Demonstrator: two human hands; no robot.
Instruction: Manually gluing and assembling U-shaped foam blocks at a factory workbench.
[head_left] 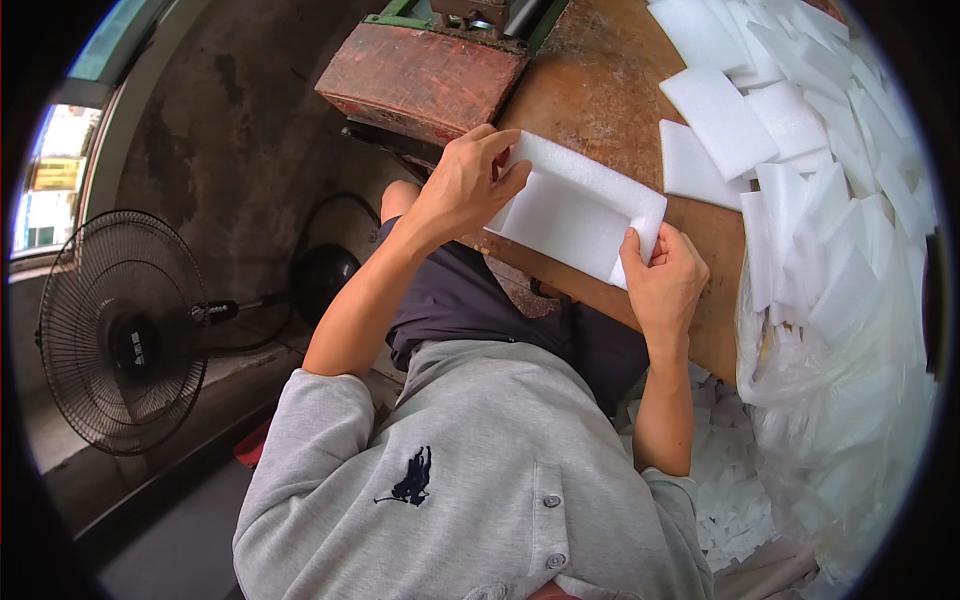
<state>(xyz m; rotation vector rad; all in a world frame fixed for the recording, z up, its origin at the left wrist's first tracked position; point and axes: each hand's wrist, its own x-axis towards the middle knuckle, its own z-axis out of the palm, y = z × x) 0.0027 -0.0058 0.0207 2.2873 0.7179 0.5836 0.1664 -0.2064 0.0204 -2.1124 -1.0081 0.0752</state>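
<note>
A white foam tray with raised walls along its edges is held at the near edge of the worn wooden table. My right hand grips its right end, thumb on the inner side of the wall and fingers outside. At the tray's left end, my left hand has its thumb and forefinger curved around the upper left corner. Part of that end is hidden behind the fingers.
A reddish wooden block under a green-framed machine stands at the far left of the table. White foam sheets pile up on the right, above a clear plastic bag. A black fan stands left.
</note>
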